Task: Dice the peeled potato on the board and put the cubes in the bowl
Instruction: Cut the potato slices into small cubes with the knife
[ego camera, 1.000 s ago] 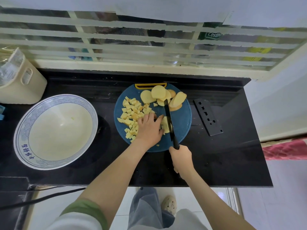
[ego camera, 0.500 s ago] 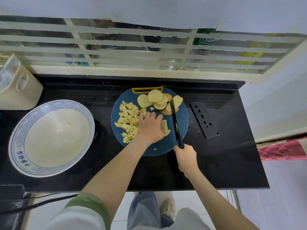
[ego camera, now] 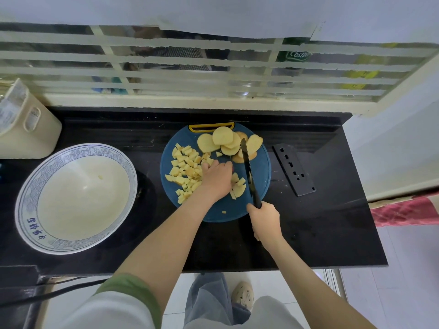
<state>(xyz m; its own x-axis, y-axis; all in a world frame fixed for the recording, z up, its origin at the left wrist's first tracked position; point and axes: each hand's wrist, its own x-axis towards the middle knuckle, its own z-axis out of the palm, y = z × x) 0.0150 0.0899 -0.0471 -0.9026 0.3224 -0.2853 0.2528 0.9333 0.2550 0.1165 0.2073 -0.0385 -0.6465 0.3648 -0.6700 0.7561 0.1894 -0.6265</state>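
Desk: black, glossy, set under a slatted window.

Board: round, blue, yellow handle at its far edge, lying mid-desk.

Potato slices: pale round slices overlapping in a stack at the far side of the board, uncut.

Potato cubes: loose heap on the left half of the board; a few more pieces lie just right of the left hand, one stray bit near the board's near edge.

Left hand: palm down on the middle of the board, forearm reaching in from lower left, fingers held together and curled, pressing on potato pieces mostly hidden beneath it.

Right hand: at the near right rim of the board, fist wrapped around the handle of the knife, wrist bent inward.

Knife: black blade, pointing away from the person, lying along the right of the cut pieces, tip near the slices.

Bowl: large, white, blue-patterned rim, on the desk left of the board, well apart from it; one small potato piece inside.

Sheath: flat black slotted sheath on the desk just right of the board.
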